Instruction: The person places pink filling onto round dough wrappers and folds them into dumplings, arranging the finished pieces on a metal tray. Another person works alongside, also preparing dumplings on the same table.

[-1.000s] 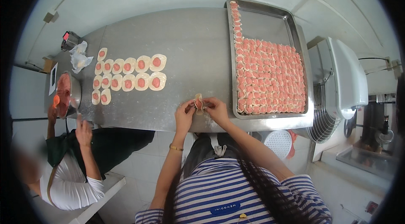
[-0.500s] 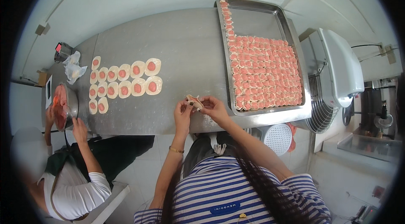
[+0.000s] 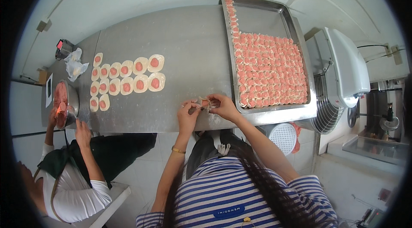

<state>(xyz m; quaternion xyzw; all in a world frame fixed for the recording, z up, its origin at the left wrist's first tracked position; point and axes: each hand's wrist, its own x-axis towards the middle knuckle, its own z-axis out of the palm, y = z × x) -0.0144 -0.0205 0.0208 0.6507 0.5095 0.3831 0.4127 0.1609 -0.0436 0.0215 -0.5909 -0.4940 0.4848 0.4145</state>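
Observation:
Near the front edge of the metal table, a small dumpling (image 3: 205,103) is held up between my two hands. Its pale wrapper is gathered around pink filling that shows on top. My left hand (image 3: 187,115) pinches it from the left, and my right hand (image 3: 226,108) grips its right side with bent fingers. Just right of my right hand lies a big steel tray (image 3: 262,111) holding closely packed rows of dumplings (image 3: 270,71) with pink tops. To the left, round wrappers (image 3: 141,63) with dabs of pink filling lie flat in rows.
A co-worker's hand (image 3: 83,134) works at a steel bowl (image 3: 74,99) of pink filling at the left. Plastic bags (image 3: 75,67) lie behind it. A white mixer (image 3: 345,67) with a wire guard stands right of the table (image 3: 189,48). Below sits a white perforated stool (image 3: 281,138).
The dumpling has gone from a folded shape to a gathered one with filling showing upward. My hands have shifted slightly right. The co-worker's head has moved down and left.

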